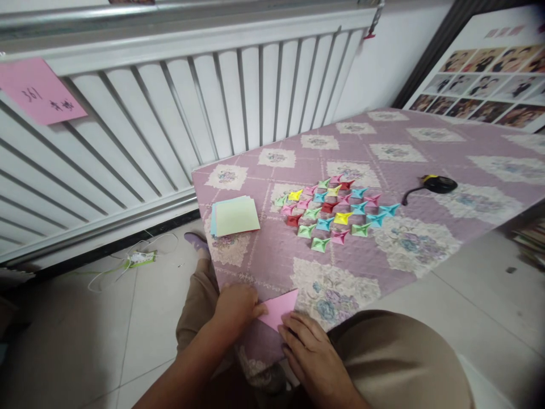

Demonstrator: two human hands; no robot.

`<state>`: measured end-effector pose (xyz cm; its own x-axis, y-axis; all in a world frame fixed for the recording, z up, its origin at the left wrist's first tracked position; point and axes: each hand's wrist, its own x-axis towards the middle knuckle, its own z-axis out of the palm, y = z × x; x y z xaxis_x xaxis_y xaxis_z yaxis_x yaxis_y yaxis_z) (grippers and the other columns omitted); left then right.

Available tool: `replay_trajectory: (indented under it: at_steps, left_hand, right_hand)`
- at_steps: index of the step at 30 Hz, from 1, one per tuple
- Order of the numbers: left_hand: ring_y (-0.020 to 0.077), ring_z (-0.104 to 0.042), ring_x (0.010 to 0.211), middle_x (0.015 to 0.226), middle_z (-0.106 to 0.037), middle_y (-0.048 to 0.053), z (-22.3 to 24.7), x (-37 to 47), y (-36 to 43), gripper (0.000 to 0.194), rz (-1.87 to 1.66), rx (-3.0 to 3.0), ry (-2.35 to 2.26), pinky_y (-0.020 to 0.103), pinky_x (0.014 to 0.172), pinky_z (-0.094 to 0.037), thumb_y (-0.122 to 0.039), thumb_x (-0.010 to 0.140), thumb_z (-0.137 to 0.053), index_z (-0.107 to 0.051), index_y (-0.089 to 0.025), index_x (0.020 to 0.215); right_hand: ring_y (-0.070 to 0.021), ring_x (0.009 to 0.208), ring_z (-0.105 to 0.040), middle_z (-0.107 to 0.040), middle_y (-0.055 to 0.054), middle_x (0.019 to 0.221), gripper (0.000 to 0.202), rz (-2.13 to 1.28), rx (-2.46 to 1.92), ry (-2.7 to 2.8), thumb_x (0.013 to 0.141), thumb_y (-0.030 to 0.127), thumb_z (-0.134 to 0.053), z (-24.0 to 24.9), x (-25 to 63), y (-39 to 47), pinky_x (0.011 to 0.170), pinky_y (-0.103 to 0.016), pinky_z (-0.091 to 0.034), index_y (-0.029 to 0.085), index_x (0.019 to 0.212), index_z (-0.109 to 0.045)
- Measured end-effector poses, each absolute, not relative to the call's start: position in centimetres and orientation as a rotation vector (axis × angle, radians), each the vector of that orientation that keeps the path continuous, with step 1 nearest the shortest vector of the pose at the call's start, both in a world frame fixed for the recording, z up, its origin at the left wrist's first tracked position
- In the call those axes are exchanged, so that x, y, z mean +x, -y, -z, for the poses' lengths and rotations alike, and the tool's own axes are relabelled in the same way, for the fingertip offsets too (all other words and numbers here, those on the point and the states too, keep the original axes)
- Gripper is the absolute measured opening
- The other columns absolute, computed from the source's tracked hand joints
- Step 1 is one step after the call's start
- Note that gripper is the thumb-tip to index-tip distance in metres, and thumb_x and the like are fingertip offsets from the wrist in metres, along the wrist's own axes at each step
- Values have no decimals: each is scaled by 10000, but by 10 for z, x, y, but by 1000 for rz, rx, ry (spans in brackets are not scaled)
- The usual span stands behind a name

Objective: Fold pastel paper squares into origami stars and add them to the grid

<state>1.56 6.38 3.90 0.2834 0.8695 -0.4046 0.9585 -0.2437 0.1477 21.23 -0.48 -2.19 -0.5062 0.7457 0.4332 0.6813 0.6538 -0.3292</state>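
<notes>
A sheet of pink paper [279,309], folded to a triangle, lies at the near corner of the table. My left hand [238,305] is closed at its left end, with the thumb on the paper. On the right side of the triangle, my right hand [307,346] rests with its fingers stretched out flat over the paper's edge; its thumb is hidden. Farther back stands a group of small folded paper pieces [327,208] in green, yellow, blue, pink and red, set out in slanting rows. To their left lies a stack of square paper sheets [237,216], pale yellow on top.
A patterned purple cloth [272,258] covers the table. Toward the right lies a black and yellow tape measure [440,183] with a strap. A white radiator [221,108] runs along the wall, with a pink note [40,91] on it. A power strip [141,259] with cables is on the floor.
</notes>
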Motion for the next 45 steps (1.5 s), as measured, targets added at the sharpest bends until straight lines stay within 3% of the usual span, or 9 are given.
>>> replay_trajectory:
  at_steps: [10, 16, 25, 34, 37, 41, 45]
  left_hand:
    - [255, -633, 887, 912, -685, 78, -34, 15, -63, 318, 335, 2225, -1660, 342, 768, -440, -460, 865, -511, -673, -186, 868]
    - [264, -637, 879, 912, -686, 91, -30, 13, -64, 338, 317, 2254, -1656, 356, 759, -453, -460, 880, -483, -670, -178, 888]
    - [261, -628, 877, 894, -672, 97, -19, 7, -60, 404, 249, 2338, -1624, 367, 792, -438, -511, 899, -460, -672, -167, 884]
    - [248, -586, 895, 893, -637, 70, -7, -10, -59, 387, 115, 2471, -1593, 367, 799, -411, -533, 883, -494, -631, -171, 876]
    - [250, -558, 918, 928, -618, 67, -9, -14, -55, 291, 44, 2520, -1620, 378, 811, -408, -449, 900, -512, -612, -175, 895]
    - [213, -526, 953, 1031, -603, 60, -8, -11, -32, 232, -120, 2627, -1474, 364, 864, -389, -248, 970, -376, -603, -206, 998]
    - [207, -490, 1068, 1154, -579, 65, 6, -6, -3, 259, -242, 2675, -1292, 344, 936, -371, -247, 956, -418, -540, -213, 1182]
  right_hand:
    - [-228, 1076, -554, -661, -33, 1107, 289, -114, -1139, 2378, 802, 209, -649, 23, 207, 6, 923, -381, -485, 218, 1091, -642]
    - [-297, 1040, -553, -642, -73, 1143, 531, -46, -1225, 2466, 659, 396, -793, 17, 200, 8, 854, -441, -472, 281, 1147, -617]
    - [-302, 996, -548, -633, -81, 1139, 551, 59, -1287, 2474, 681, 534, -733, 14, 193, 10, 826, -446, -421, 323, 1171, -597]
    - [-293, 979, -557, -634, -75, 1135, 602, 76, -1303, 2484, 624, 525, -780, 12, 192, 10, 824, -426, -421, 324, 1161, -599]
    - [-302, 993, -554, -636, -76, 1132, 592, 90, -1308, 2483, 621, 514, -786, 12, 192, 10, 830, -432, -420, 319, 1150, -605]
    - [-303, 1005, -547, -631, -75, 1140, 579, 95, -1324, 2472, 634, 491, -785, 13, 191, 11, 837, -436, -413, 319, 1155, -602]
    - [-293, 1010, -540, -626, -64, 1151, 528, 83, -1353, 2464, 651, 519, -762, 14, 189, 13, 855, -435, -396, 318, 1119, -621]
